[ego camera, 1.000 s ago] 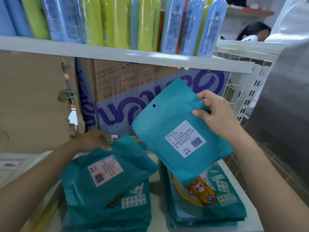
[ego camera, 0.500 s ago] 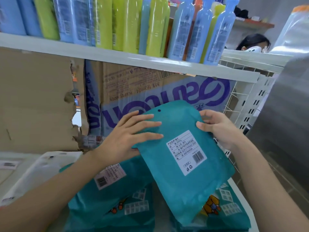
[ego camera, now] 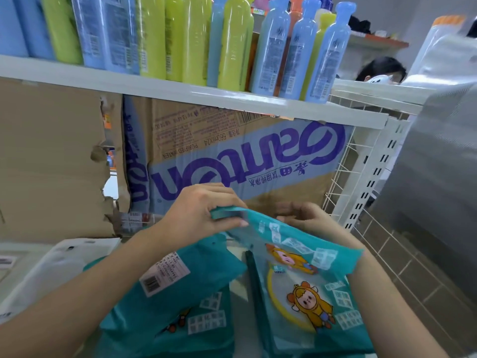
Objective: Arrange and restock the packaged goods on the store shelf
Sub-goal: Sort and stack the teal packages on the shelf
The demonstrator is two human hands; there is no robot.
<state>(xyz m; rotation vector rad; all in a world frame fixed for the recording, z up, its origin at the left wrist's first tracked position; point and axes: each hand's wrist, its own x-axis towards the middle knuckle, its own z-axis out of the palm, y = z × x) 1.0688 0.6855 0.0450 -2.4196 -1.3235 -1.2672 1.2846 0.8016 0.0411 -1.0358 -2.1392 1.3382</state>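
Observation:
A teal pouch [ego camera: 291,241] with a cartoon print faces up, held low over the right stack of teal pouches [ego camera: 309,313]. My left hand [ego camera: 201,213] grips its top left edge, thumb on top. At the pouch's top right edge my right hand [ego camera: 307,218] holds it with curled fingers, blurred. A second stack of teal pouches [ego camera: 175,293] lies to the left, its top one showing a white barcode label.
A cardboard box [ego camera: 245,161] with purple lettering stands behind the stacks under a white shelf board [ego camera: 180,91] of blue and green bottles [ego camera: 291,47]. A white wire side panel [ego camera: 346,184] closes the right. White packets [ego camera: 51,267] lie at the left. A person stands beyond the rack.
The pouch has been flipped from its label side to its cartoon side and lowered onto the right stack. My left hand went from lying flat on it to gripping its top edge.

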